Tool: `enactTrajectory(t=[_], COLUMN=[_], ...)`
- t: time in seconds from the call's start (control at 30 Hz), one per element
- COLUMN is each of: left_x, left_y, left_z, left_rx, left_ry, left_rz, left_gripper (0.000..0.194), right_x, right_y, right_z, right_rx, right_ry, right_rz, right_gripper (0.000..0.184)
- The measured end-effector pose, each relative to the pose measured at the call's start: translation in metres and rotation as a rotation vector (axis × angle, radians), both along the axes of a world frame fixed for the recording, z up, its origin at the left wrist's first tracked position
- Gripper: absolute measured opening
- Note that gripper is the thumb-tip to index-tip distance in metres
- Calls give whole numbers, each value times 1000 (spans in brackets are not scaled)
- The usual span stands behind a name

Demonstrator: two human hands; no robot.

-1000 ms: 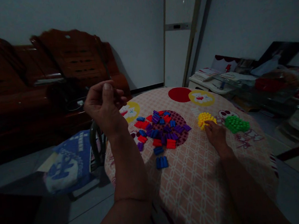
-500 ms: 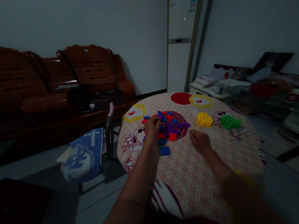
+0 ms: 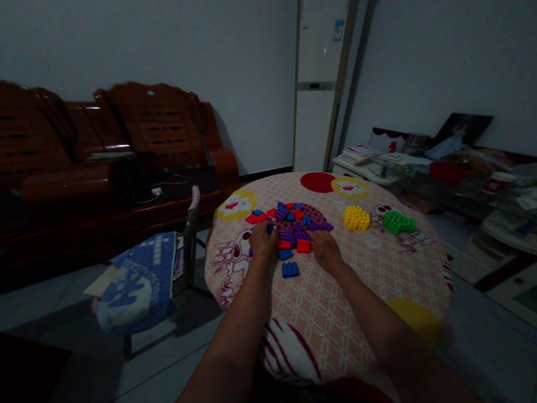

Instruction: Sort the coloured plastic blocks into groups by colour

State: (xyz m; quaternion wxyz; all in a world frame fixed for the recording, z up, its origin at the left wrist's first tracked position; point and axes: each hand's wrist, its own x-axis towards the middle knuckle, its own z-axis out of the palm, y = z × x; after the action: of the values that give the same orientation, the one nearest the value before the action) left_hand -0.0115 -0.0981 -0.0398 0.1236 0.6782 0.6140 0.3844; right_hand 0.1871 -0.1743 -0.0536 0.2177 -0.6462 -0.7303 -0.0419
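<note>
Red, blue and purple toy blocks lie in a loose heap around the middle of the round table, among them a purple block (image 3: 281, 211) and a red block (image 3: 304, 246). My left hand (image 3: 263, 241) is at the heap's left side, its fingers closed around a small dark blue block (image 3: 270, 228). At the right edge of the heap rests my right hand (image 3: 327, 251), fingers bent together close to the red block; whether anything is in them is hidden. Two blue blocks, one of them ridged (image 3: 290, 269), lie nearer to me.
A yellow cluster of blocks (image 3: 356, 218) and a green cluster (image 3: 398, 221) stand on the patterned tablecloth (image 3: 327, 322) to the right. A chair with a blue cloth (image 3: 138, 280) is at the left. Behind are a wooden sofa (image 3: 157, 130) and a cluttered glass-topped cabinet (image 3: 418, 174).
My right hand has moved left to the heap's edge. My left hand has shifted down off the heap's middle toward its left side, with a blue block now showing at its fingers.
</note>
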Motion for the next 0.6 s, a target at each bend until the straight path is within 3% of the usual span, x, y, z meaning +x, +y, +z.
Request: enactTrajectory(t=[0.2, 0.4, 0.5, 0.6], left_x=[0, 0, -1, -1], left_y=[7, 12, 13, 13], left_z=[-4, -7, -9, -9], left_rx=[10, 24, 6, -13], left_ry=[1, -186, -265, -296], left_rz=[-115, -111, -112, -122], left_gripper=[19, 22, 26, 30], right_x=[-3, 16, 44, 75], right_y=[8, -2, -10, -18], right_z=[2, 1, 7, 12], right_rx=[-35, 22, 96, 199], right_ry=[62, 497, 596, 546], right_rz=[5, -94, -209, -426], right_gripper=[33, 52, 40, 33])
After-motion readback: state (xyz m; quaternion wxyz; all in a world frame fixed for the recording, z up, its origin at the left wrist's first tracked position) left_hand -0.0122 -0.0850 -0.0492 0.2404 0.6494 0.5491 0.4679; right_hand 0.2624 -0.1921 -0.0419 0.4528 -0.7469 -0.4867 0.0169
